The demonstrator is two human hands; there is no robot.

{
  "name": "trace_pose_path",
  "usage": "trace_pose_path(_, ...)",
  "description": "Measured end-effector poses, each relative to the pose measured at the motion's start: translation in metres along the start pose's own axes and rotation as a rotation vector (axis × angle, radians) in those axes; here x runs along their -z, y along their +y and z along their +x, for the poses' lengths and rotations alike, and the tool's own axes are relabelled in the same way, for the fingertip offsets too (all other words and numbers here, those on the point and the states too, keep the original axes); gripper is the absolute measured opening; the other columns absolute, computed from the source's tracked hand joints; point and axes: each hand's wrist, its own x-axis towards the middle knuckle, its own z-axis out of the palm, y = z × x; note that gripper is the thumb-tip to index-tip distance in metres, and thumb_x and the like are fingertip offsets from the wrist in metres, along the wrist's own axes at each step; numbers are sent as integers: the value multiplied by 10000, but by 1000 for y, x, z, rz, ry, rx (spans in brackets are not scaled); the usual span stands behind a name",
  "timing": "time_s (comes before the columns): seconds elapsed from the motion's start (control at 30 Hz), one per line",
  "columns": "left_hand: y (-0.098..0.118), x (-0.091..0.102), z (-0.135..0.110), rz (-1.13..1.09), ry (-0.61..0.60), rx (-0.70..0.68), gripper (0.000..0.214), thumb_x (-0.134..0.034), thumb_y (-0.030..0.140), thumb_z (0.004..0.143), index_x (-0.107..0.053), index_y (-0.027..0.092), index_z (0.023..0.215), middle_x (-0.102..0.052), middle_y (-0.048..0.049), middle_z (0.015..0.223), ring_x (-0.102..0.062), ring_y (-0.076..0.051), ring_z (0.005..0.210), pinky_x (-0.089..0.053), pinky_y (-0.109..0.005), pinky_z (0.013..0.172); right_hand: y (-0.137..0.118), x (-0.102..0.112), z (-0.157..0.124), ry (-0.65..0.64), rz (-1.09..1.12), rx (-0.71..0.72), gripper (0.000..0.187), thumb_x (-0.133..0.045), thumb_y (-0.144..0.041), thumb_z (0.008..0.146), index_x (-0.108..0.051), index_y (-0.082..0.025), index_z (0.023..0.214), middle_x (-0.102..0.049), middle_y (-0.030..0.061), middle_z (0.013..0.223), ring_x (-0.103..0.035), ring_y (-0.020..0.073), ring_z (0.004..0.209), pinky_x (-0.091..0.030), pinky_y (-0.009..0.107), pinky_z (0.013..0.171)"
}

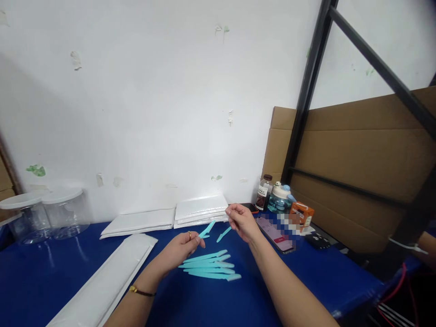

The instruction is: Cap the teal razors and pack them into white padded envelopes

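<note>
My left hand (182, 249) is closed around a turquoise eyebrow razor (207, 228). A second turquoise piece shows just under it at the fingertips. To its right, my right hand (241, 220) is raised with thumb and fingers pinched together; what they pinch, if anything, is too small to make out. Another eyebrow razor (223, 234) slants between the hands, its upper end meeting the right hand's lower edge; I cannot tell whether it is held or lies on the table. Below both hands, several eyebrow razors (209, 264) lie fanned out on the blue table (204, 304).
White padded packets (200, 208) lie along the wall, and a long white packet (105, 281) is at left. Clear jars (66, 218) stand far left. A phone (275, 234), brown bottle (264, 193), blue-lidded water bottle (279, 200) and orange box (301, 215) are at right.
</note>
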Motion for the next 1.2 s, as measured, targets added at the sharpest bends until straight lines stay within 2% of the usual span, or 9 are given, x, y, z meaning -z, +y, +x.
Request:
trace_pose_path(0.07,-1,1,1,31,13,-3,451,-425,573,787,-586,159,862,-253,85,552,-209,-73,487,-170,-198,449,0,0,0,-18,-37,-39,258,-742,-341,631,-601,-133,691,-559,-42,472,-458,45,327,-276,135,299)
trace_pose_path(0.2,-1,1,3,150,51,-17,469,-415,582,772,-601,156,840,-303,72,575,-259,-82,505,-217,-199,466,3,-2,-2,-73,-105,-155,311,-763,-370,600,-613,-117,700,-628,5,549,-581,100,419,-412,162,370)
trace_pose_path(0.33,2,1,2,276,81,-21,470,-397,575,768,-618,162,810,-325,62,578,-304,-98,524,-252,-212,493,8,-4,-1,-30,-170,-87,333,-740,-412,618,-563,-131,603,-590,-16,467,-540,98,343,-376,165,308)
trace_pose_path(0.47,4,0,1,326,86,-30,453,-382,552,780,-624,170,808,-324,59,575,-310,-104,526,-251,-214,496,11,-7,-2,-51,-202,-78,336,-732,-424,619,-558,-137,603,-596,-16,463,-543,106,340,-378,173,301)
trace_pose_path(0.73,3,0,2,326,74,-26,447,-379,535,794,-621,161,829,-337,54,591,-320,-102,531,-250,-210,493,14,-20,-7,-108,-205,-118,360,-723,-450,618,-540,-140,604,-603,-9,474,-557,116,350,-393,179,308)
trace_pose_path(0.93,-3,2,4,320,87,-24,465,-372,550,797,-622,159,829,-339,54,588,-315,-99,522,-251,-208,485,10,-15,-5,-25,-196,-73,358,-726,-437,621,-532,-139,573,-580,-18,447,-519,93,319,-354,160,281)
trace_pose_path(1.07,-2,1,3,325,102,-28,459,-379,548,793,-625,161,815,-353,52,582,-325,-100,522,-249,-206,484,11,-12,-4,-34,-207,-72,366,-725,-449,618,-533,-140,582,-589,-14,458,-517,91,321,-356,161,281)
trace_pose_path(1.2,-1,0,3,342,97,-31,446,-387,541,791,-626,165,808,-344,54,577,-325,-102,521,-246,-206,482,17,-19,-8,-82,-222,-87,371,-716,-466,624,-533,-144,604,-594,-13,473,-529,99,336,-369,169,298)
